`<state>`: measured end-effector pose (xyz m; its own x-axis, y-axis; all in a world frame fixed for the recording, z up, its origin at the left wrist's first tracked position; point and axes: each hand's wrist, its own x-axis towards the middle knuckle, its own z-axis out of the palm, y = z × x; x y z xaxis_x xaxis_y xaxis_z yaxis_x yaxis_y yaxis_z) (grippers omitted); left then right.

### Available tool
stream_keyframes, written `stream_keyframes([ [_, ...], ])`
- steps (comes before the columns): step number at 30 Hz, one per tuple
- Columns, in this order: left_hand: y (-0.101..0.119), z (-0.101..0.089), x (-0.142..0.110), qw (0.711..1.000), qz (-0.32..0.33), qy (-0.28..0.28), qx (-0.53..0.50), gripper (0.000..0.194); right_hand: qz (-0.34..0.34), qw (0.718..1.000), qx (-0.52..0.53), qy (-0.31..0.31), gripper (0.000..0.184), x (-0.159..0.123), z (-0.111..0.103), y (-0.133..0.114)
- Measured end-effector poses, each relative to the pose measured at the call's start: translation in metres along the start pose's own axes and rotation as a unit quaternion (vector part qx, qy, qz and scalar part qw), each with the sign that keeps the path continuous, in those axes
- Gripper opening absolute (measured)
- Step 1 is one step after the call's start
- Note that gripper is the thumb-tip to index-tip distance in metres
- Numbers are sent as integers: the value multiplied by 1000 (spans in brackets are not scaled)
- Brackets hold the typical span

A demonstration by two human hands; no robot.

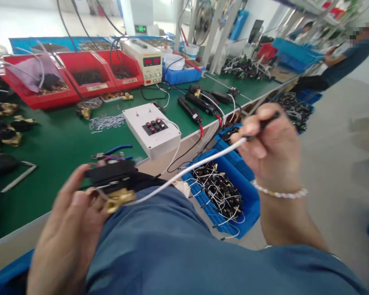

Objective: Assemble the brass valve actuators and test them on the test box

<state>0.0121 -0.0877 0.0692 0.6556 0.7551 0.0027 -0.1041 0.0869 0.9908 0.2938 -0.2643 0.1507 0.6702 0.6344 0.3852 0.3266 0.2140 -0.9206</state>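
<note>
1. Comes in from the lower left with the left grip [69, 229], palm turned inward, left wrist [53, 272] near the bottom edge.
2. Bends the left fingers [75, 179] into a light curl, with the left thumb [79, 200] close beside them, in a closed hold.
3. Holds the right grip [273, 151] higher, well apart from the left.
4. Pinches with the right thumb [257, 147] against the curled right fingers [250, 125].
5. Slants the bare right forearm [290, 225] upward and inward from the lower right.
</note>
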Motion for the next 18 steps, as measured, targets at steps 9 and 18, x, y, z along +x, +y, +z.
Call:
stream_keyframes([
  [9, -5, 37, 1, 956, -108, -125, 243, 57, 27, 955, -278, -101, 5, -25, -75, 21],
  [18, -4, 53, 1, 944, -111, -97, 296, 57, 158, 928, -336, 32, 34, -61, -200, 196],
])
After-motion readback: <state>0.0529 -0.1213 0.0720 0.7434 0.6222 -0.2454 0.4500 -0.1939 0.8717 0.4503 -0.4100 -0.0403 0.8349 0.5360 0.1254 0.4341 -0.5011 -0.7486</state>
